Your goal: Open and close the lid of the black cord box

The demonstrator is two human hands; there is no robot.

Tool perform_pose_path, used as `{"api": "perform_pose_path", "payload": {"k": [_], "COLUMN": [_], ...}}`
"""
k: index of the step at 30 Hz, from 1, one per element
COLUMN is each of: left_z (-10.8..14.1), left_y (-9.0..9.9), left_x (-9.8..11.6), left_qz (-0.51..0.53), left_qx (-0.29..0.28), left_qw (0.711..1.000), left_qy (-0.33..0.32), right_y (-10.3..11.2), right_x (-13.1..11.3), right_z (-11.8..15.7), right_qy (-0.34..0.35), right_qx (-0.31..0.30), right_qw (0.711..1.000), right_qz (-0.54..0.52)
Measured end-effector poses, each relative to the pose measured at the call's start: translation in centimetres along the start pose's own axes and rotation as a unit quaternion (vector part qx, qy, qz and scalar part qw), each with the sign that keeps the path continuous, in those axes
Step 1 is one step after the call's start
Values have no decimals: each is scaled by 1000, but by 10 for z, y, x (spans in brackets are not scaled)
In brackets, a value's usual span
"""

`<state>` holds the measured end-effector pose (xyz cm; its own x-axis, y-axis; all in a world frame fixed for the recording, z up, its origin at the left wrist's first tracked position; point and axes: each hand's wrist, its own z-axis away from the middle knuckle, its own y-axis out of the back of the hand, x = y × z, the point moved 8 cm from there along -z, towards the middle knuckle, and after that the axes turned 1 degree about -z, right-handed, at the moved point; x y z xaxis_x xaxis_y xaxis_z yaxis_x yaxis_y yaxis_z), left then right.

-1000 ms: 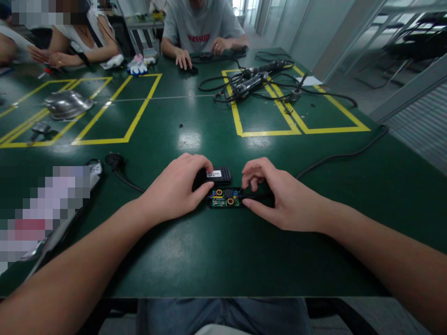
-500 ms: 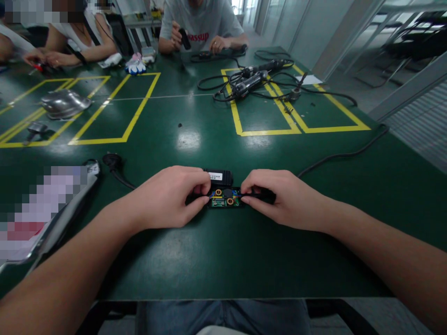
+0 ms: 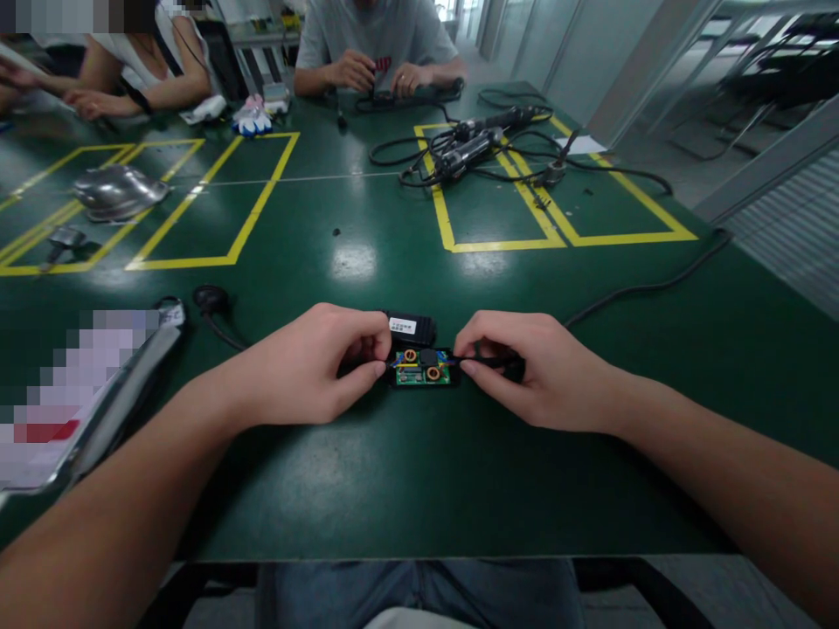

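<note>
A small green circuit board (image 3: 419, 374) with copper coils and thin coloured wires lies in a black plastic case half on the table in front of me. At its left end my left hand (image 3: 334, 362) pinches the black cable where the wires enter. My right hand (image 3: 524, 367) grips the black power cable (image 3: 491, 360) at the opposite end, thumb and forefinger closed on it. Just behind the board sits a black cover (image 3: 412, 328) with a white label. A black plug (image 3: 211, 300) rests to the left, its cord running under my left hand.
Yellow tape marks rectangles on the green table (image 3: 367, 489). Electric screwdrivers (image 3: 468, 153) with tangled cords lie at the back right. A shiny metal piece (image 3: 121, 192) and a clipboard (image 3: 124, 419) are on the left. Co-workers sit across the table, one handling a dark part.
My fingertips have shifted slightly outward from the board's ends, still pinching the cables. Across the table, a co-worker has lowered the black part toward the tabletop.
</note>
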<state>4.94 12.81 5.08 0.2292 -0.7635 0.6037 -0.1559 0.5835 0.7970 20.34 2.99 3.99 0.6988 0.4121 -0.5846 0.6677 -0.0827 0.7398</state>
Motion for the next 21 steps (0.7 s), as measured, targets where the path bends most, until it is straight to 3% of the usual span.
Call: {"api": "perform_pose_path", "payload": {"k": [7,13,21], "left_z": [0,0,0], "left_y": [-5,-5,10], "left_x": [-9,-11,-2], "left_qz": [4,-52,-126], "left_qx": [-35,-26,127], "left_qw": [999,997,982], "left_qy": [40,41,-55], "right_y": [-2,-3,-4], "right_x": [4,4,3], "right_z": [1,-2,0], "right_qy": [-11,3,0], "right_qx": [-24,-24,-17], "right_qw": [1000,1000,999], "right_qz": [-2,13,38]}}
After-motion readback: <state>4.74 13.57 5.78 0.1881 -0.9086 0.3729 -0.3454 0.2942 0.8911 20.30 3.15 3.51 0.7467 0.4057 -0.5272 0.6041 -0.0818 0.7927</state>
